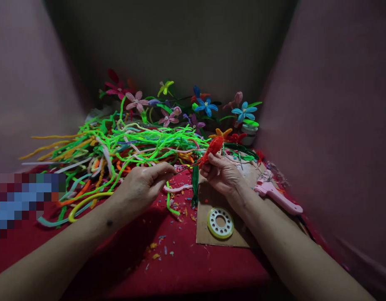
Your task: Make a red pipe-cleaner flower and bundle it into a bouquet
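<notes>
My right hand [222, 173] pinches the base of a red fuzzy pipe-cleaner flower [215, 144], its petals bunched and pointing up. A thin dark wire stem [187, 168] runs from the flower down to the left. At the stem's far end, my left hand [145, 180] is closed on it between thumb and forefinger. Both hands hang above the table, with the stem stretched between them. Below my right hand lies a piece of cardboard [208, 234], bearing a roll of tape [220, 223]. A dark green bundle of pipe cleaners [195, 186] lies by the cardboard's left edge.
A heap of loose pipe cleaners [155, 140], mostly bright green, covers the left and back of the red cloth [126, 267]. Finished flowers [207, 107] stand behind it. A pink handled tool [279, 196] rests at right. Coloured fluff scraps [155, 256] dot the cloth.
</notes>
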The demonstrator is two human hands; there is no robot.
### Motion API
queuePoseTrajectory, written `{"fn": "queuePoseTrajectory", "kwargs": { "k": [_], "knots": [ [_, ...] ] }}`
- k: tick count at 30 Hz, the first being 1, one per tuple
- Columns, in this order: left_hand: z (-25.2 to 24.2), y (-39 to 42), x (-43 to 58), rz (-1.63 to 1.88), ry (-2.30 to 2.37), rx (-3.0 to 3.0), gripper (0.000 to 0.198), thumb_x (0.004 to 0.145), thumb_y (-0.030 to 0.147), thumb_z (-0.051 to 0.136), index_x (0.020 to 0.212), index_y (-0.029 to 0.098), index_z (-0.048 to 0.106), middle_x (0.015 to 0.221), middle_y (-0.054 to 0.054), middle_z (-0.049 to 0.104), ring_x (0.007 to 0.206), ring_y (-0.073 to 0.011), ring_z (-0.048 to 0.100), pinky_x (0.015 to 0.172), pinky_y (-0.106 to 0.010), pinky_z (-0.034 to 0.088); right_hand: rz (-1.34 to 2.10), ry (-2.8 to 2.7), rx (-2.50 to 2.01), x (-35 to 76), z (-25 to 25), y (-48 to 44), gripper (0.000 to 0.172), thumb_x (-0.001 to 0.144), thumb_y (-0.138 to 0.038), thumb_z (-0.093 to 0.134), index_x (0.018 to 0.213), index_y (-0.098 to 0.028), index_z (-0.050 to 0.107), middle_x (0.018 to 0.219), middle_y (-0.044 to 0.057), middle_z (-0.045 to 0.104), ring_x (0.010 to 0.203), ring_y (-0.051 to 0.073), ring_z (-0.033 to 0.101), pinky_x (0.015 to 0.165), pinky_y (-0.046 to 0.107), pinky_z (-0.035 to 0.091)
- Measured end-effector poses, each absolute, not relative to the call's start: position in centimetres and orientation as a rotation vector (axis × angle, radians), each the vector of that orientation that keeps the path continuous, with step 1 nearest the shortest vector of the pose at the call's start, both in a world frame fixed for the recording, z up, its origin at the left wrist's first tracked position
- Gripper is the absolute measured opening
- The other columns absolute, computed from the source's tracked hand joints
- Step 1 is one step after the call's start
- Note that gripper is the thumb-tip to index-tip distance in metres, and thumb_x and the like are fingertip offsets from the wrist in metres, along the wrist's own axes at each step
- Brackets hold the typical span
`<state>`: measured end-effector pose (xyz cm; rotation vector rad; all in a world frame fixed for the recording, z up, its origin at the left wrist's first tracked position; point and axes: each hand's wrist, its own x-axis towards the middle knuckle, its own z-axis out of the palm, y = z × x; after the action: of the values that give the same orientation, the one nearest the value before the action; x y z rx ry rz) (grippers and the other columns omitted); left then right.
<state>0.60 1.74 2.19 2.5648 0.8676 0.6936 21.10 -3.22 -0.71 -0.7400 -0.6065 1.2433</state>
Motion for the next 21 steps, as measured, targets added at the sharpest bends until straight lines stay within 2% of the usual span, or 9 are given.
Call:
{"fn": "queuePoseTrajectory", "kwargs": {
  "k": [6,12,21],
  "knots": [
    [1.56,1.76,0.78,0.756,0.816,2.601,0.027,0.082,0.026,0.042,0.09,0.016,0.066,0.062,0.0,0.063,0.053,-0.0098,0.053,0.059,-0.021,0.043,1.317,-0.513,-0.658,21.26,-1.15,-2.96,0.026,0.054,-0.021,0.08,0.064,-0.019,0.056,0.05,-0.007,0.052,0.046,0.008,0.044,0.046,0.024,0.033],
    [1.32,1.54,0.73,0.794,0.819,2.563,0.025,0.084,0.027,0.044,0.094,0.018,0.065,0.073,-0.001,0.068,0.058,-0.01,0.057,0.059,-0.02,0.043,1.337,-0.532,-0.655,21.21,-1.24,-3.0,0.027,0.054,-0.019,0.081,0.067,-0.018,0.058,0.052,-0.007,0.054,0.045,0.006,0.044,0.047,0.021,0.035],
    [1.26,1.33,1.0,0.764,0.79,2.619,0.026,0.081,0.022,0.043,0.091,0.015,0.066,0.075,-0.003,0.071,0.059,-0.0107,0.06,0.057,-0.019,0.042,1.244,-0.546,-0.722,20.74,-1.2,-3.01,0.028,0.049,-0.018,0.082,0.069,-0.015,0.063,0.06,-0.003,0.065,0.051,0.008,0.056,0.045,0.018,0.044]
  ]
}}
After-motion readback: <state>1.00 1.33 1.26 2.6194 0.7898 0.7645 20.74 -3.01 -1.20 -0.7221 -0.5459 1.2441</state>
